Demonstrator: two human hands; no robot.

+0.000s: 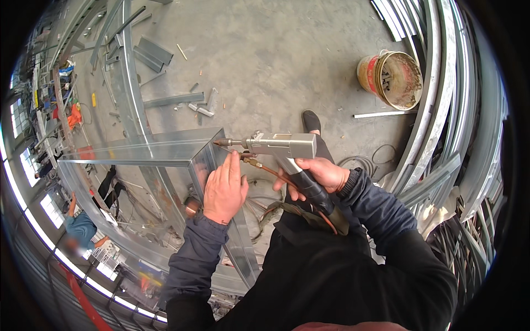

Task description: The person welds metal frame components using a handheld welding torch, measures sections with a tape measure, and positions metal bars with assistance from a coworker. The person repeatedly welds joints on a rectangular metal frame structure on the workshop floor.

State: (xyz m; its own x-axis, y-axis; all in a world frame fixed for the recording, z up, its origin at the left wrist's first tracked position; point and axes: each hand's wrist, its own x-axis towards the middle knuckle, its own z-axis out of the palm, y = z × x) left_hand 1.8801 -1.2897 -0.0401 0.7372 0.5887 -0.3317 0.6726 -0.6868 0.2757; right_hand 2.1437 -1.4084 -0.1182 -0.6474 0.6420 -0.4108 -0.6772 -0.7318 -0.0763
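My right hand point(326, 174) is closed round the black-wrapped grip of a pistol-shaped welding gun point(284, 145). The gun has a silver-grey body, and its narrow nozzle points left, with the tip at or very near the corner of a galvanized sheet-metal frame point(190, 157). I cannot tell whether the tip touches the metal. A copper-coloured hose point(279, 175) runs along the grip. Flat, with fingers stretched out, my left hand point(226, 187) lies against the frame's end face just below the nozzle. Its fingertips are close to the hose's brass fitting.
A dirty bucket point(400, 80) stands at the right on the concrete floor. Long metal profiles point(436, 83) are stacked along the right side. Metal offcuts point(152, 54) lie at the upper left. Cables point(364, 163) coil near my legs. Another person point(83, 229) works at the far left.
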